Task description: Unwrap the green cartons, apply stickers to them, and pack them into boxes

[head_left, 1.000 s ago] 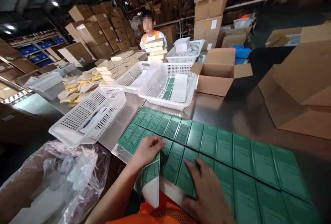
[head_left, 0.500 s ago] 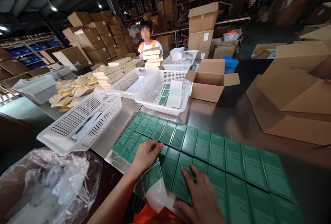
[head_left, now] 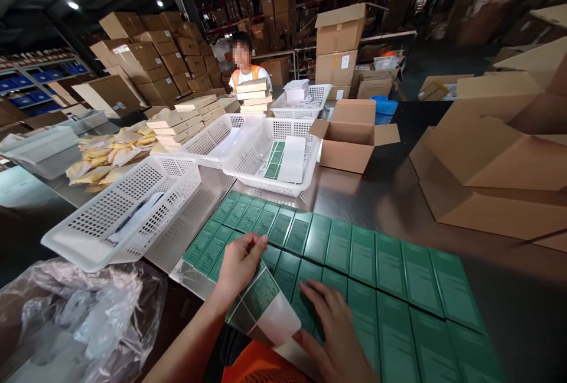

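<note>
My left hand point(head_left: 241, 264) is closed in a pinch on a sheet of green labels point(head_left: 266, 297) with a white bare area at its lower end. The sheet hangs tilted over the near row of boxes. My right hand point(head_left: 334, 324) has its fingers apart over the green boxes point(head_left: 363, 306). Its thumb is at the sheet's lower right corner; whether it grips it I cannot tell. The flat green boxes lie side by side in two long rows on the metal table point(head_left: 349, 200). Some boxes are partly hidden under my hands and the sheet.
Beyond the boxes, a white basket point(head_left: 305, 189) holds more label sheets point(head_left: 277, 160). Another white basket point(head_left: 97, 212) stands left, above a clear plastic bag point(head_left: 101, 318). Open cartons point(head_left: 348, 150) stand right. A co-worker in an orange vest point(head_left: 248, 73) is across the table.
The label sheet has swung out flatter to the right, its lower corner now at my right thumb. My view has shifted slightly right. The boxes stay in place.
</note>
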`<control>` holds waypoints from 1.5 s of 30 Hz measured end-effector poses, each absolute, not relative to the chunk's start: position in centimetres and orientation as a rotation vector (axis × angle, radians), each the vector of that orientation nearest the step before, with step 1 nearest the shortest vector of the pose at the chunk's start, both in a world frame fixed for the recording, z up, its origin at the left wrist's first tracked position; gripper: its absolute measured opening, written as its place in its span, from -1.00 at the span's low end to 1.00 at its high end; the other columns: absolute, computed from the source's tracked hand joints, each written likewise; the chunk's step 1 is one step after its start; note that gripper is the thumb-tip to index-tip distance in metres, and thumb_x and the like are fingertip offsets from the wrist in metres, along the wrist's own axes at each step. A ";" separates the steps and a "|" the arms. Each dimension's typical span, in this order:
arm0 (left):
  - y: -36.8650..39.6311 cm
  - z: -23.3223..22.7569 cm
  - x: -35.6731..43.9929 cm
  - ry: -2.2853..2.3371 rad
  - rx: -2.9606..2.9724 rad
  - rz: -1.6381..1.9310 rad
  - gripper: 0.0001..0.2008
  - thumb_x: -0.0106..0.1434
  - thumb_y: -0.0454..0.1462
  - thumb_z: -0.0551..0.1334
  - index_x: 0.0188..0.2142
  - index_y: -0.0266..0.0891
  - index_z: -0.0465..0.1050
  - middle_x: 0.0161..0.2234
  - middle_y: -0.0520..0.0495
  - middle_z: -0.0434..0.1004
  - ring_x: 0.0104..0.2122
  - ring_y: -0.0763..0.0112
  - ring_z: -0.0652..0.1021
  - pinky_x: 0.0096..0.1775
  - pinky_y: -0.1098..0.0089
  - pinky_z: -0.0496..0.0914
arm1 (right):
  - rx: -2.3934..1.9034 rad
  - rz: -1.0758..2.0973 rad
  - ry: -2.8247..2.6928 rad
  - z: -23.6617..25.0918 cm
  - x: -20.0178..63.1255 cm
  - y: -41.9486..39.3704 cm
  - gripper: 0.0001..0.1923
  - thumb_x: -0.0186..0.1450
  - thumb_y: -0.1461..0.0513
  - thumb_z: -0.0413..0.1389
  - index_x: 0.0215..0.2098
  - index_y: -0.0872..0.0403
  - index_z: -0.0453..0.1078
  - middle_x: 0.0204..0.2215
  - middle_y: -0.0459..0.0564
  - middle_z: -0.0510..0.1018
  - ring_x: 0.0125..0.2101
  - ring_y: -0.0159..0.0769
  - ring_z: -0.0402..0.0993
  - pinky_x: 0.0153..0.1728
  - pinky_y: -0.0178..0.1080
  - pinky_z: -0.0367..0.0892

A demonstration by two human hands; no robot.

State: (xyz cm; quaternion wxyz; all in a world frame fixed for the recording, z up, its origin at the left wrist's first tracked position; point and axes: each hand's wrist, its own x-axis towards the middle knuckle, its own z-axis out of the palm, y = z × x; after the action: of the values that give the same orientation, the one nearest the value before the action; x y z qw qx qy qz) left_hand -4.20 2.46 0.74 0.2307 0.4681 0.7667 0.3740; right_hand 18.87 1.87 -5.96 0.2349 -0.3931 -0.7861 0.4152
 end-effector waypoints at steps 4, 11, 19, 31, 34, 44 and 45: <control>2.3 2.2 -2.1 2.090 1.236 1.209 -0.55 0.27 0.09 0.11 -0.52 -0.20 0.35 -0.61 0.09 0.19 -0.54 0.44 0.24 -0.44 0.42 0.16 | -0.966 1.536 -1.672 -4.9 17.1 0.9 -0.53 0.24 -0.03 0.20 0.05 -0.01 0.48 -0.08 0.11 0.59 -0.10 -0.02 0.53 -0.08 -0.09 0.45; 2.3 2.8 -1.7 2.176 1.165 1.355 -0.52 0.26 0.14 0.11 -0.46 -0.19 0.42 -0.61 0.05 0.32 -0.55 0.40 0.33 -0.44 0.41 0.24 | -0.893 1.719 -1.232 -2.5 16.3 0.5 -0.38 0.26 -0.30 0.03 -0.13 -0.01 0.53 -0.25 0.09 0.63 -0.29 -0.11 0.58 -0.29 -0.17 0.49; 1.2 2.8 -4.0 1.783 1.084 1.256 -0.53 0.19 0.15 0.23 -0.33 -0.23 0.47 -0.53 0.03 0.37 -0.50 0.41 0.36 -0.42 0.42 0.24 | -1.196 1.423 -1.001 -2.6 15.8 0.3 -0.60 0.15 -0.06 0.33 -0.22 -0.01 0.41 -0.43 -0.06 0.54 -0.41 -0.21 0.52 -0.41 -0.23 0.47; 0.6 3.4 -3.3 1.271 1.088 1.223 -0.78 0.24 -0.12 0.34 -0.36 -0.25 0.56 -0.40 -0.04 0.58 -0.39 0.39 0.51 -0.29 0.42 0.38 | -1.044 0.658 -1.807 -1.3 17.1 4.7 -0.68 0.41 0.09 0.10 0.09 -0.11 0.50 -0.04 0.06 0.50 0.00 -0.10 0.44 -0.02 -0.08 0.43; 0.6 3.3 -3.3 1.284 1.053 1.293 -0.78 0.23 -0.13 0.36 -0.39 -0.25 0.56 -0.45 -0.02 0.56 -0.43 0.42 0.50 -0.34 0.45 0.37 | -1.005 0.674 -1.841 -1.1 17.0 4.8 -0.64 0.43 0.10 0.08 0.16 -0.12 0.44 -0.10 0.04 0.53 -0.08 -0.13 0.48 -0.09 -0.12 0.45; 0.6 2.8 -3.1 1.348 1.033 1.310 -0.80 0.21 -0.13 0.38 -0.38 -0.23 0.59 -0.45 0.03 0.56 -0.45 0.48 0.48 -0.38 0.50 0.38 | -1.035 1.190 -1.717 0.4 16.7 4.4 -0.63 0.41 0.07 0.12 0.15 -0.07 0.33 -0.36 -0.11 0.60 -0.28 -0.25 0.56 -0.31 -0.27 0.40; 0.7 2.7 -3.1 1.349 1.038 1.305 -0.81 0.21 -0.14 0.38 -0.38 -0.23 0.59 -0.46 0.04 0.56 -0.46 0.49 0.47 -0.39 0.51 0.37 | -1.022 1.235 -1.721 0.5 16.7 4.4 -0.63 0.42 0.08 0.09 0.16 -0.07 0.30 -0.38 -0.12 0.59 -0.33 -0.27 0.54 -0.34 -0.28 0.38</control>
State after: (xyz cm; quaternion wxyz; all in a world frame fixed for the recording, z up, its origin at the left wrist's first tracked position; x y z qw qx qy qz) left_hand -3.12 0.68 2.71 0.4779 0.4252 0.5525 0.5344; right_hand 16.74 4.37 0.51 0.3846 -0.4011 -0.6754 0.4848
